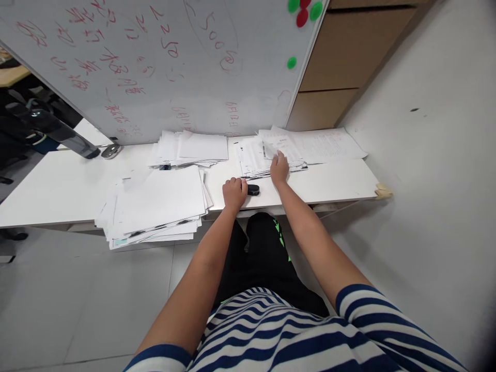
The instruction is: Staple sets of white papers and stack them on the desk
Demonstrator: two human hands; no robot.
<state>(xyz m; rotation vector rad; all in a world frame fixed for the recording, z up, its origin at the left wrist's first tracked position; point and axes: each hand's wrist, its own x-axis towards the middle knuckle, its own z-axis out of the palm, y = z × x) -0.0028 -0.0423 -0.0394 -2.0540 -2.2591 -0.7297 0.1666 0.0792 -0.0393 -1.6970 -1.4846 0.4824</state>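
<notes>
- The black object, perhaps a stapler, is lying near the front edge of the desk, its long axis running roughly left to right along that edge and its bare end pointing right.
- The left hand is curling over the object's left end, fingers bent down around it; that hand is the nearer one.
- The pile of papers is lying just behind the object and to its right, farther from the body.
- The right hand is resting on the pile's front part, thumb and fingers appearing to be pinching a raised sheet.
- The right forearm is crossing the desk edge just right of the object's bare end, bounding the space there; nothing is standing between object and pile.
- Loose sheets are spreading right of the pile.
- Left of the pile, a back stack is lying near the whiteboard, and a bigger stack is overhanging the front edge.
- Farther left, a mouse is sitting beside a bottle.
</notes>
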